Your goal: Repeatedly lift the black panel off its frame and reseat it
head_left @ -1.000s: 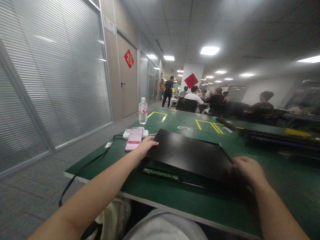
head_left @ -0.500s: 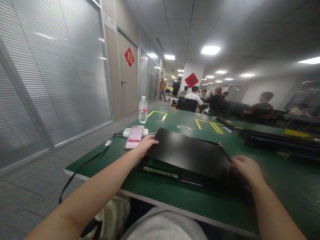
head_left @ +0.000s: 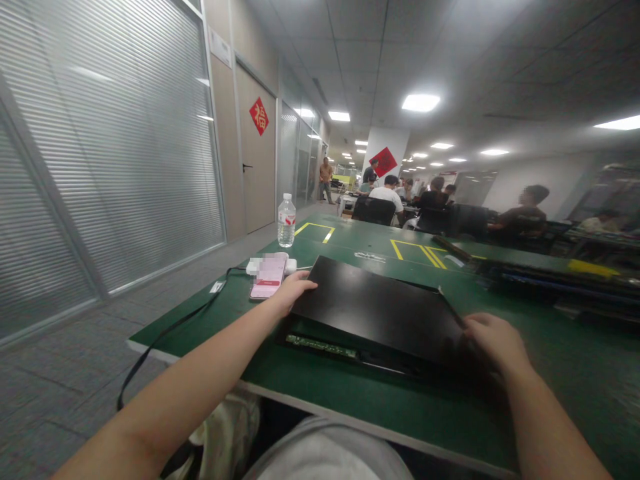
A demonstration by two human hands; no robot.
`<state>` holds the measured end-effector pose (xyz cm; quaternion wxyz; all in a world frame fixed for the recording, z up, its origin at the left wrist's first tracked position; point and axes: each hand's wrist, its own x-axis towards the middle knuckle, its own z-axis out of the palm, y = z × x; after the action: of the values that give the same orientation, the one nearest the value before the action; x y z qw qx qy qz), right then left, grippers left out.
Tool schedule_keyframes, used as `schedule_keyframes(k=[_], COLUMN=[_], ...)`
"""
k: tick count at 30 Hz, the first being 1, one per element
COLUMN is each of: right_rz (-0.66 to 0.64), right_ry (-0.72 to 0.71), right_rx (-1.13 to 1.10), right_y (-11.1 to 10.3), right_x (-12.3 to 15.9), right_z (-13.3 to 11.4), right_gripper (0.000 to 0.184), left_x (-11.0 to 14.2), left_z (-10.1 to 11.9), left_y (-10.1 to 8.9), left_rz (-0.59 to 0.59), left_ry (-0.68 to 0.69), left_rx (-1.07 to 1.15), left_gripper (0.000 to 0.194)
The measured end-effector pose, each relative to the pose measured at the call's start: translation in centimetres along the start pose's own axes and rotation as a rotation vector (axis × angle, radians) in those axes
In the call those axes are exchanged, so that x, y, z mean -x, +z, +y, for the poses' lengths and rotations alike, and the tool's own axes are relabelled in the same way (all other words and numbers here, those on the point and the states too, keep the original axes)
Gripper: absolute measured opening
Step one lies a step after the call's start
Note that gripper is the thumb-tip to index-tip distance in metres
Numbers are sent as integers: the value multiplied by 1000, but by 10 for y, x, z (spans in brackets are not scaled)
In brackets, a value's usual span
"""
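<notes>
Black panel (head_left: pixel 375 307): thin, smooth, faintly reflective, over the near part of the green table (head_left: pixel 565 347). Green circuit strip (head_left: pixel 320 346) visible along its near side. My left hand (head_left: pixel 295 291) grips its left edge; my right hand (head_left: pixel 497 340), the right. Beyond the phone (head_left: pixel 269 279): clear bottle (head_left: pixel 287 225), upright, capped; fill level unclear.

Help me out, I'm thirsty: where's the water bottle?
In the head view, the water bottle stands left of centre on the green table, beyond the smartphone, beside yellow tape.
</notes>
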<state>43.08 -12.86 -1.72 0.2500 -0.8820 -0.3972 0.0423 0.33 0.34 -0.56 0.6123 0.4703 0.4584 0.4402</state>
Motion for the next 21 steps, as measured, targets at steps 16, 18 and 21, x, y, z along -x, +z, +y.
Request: schedule_keyframes(k=[16,18,21], right_rz=[-5,-10,-15], right_ry=[5,4,12], right_rx=[-26,-20,-35], right_y=[1,1,1], right_x=[-2,-2,-1], right_z=[2,1,1], right_gripper=[28,27,26], left_x=[-4,-3,-3], left_z=[-4,-4,-4], left_y=[-1,-1,-2], left_rz=[-12,-20,-35], left_ry=[-18,-21,-21], left_rx=[25,41,55], left_gripper=[43,43,46])
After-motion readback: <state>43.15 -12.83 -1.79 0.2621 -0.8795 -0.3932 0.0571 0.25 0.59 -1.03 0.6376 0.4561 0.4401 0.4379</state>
